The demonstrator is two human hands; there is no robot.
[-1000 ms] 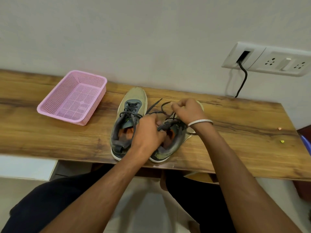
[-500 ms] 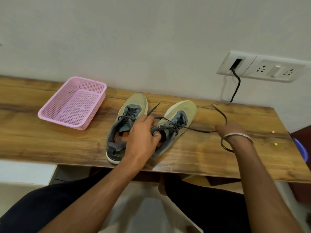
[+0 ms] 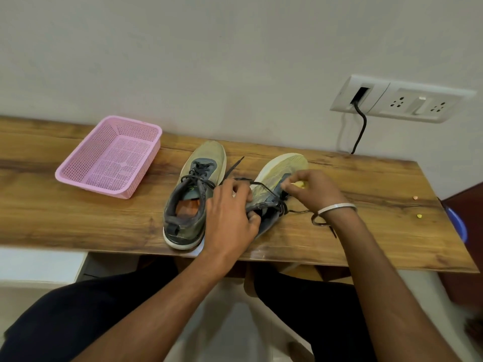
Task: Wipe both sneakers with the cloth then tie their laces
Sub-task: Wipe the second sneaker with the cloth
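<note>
Head view, 2 sneakers [image 3: 194, 194], 2 hands [image 3: 230, 218], 1 basket [image 3: 109, 158]

Single head-worn view, forward and down, close over table [image 3: 78, 220]

Left hand [image 3: 230, 218] covers the heel and collar of the right sneaker [image 3: 277, 178], so its grip there can't be read. Right hand [image 3: 313, 190] hides the lace [image 3: 264, 188] end it pinches. Wooden shelf [image 3: 366, 231] is cut off at the left edge; blue object [image 3: 456, 226] at right mostly hidden.
</note>
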